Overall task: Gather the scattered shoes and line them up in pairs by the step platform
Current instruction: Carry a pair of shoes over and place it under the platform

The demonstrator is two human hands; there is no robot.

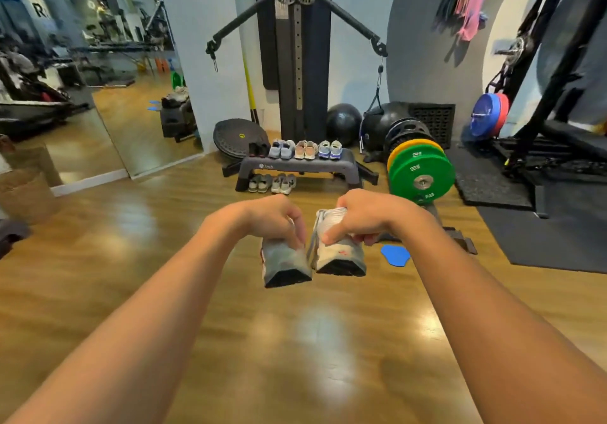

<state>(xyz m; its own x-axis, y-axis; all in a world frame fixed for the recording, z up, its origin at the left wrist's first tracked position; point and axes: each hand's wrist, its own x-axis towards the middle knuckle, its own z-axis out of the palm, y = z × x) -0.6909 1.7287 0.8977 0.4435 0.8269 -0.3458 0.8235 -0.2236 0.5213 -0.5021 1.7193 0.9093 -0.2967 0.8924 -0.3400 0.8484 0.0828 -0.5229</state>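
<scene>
Beyond the gripped shoes (343, 256), green plates (409, 174) stand beside the step platform (295, 163).

Glossy wooden floor (295, 341) with soft glare patches; pale blue wall (210, 46) behind, a large mirror (98, 62) at left, a cable machine (297, 46) at centre, and a black rubber mat (558, 243) and green weight plates (410, 169) at right.

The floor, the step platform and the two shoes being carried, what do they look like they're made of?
The floor: wood or wood-look laminate, glossy; grain streaks and bright light reflections. The step platform: probably moulded plastic, matte dark grey, no shine. The left shoe and right shoe: soft-looking grey fabric uppers, dark rubber-like soles; blurred, so uncertain.
</scene>
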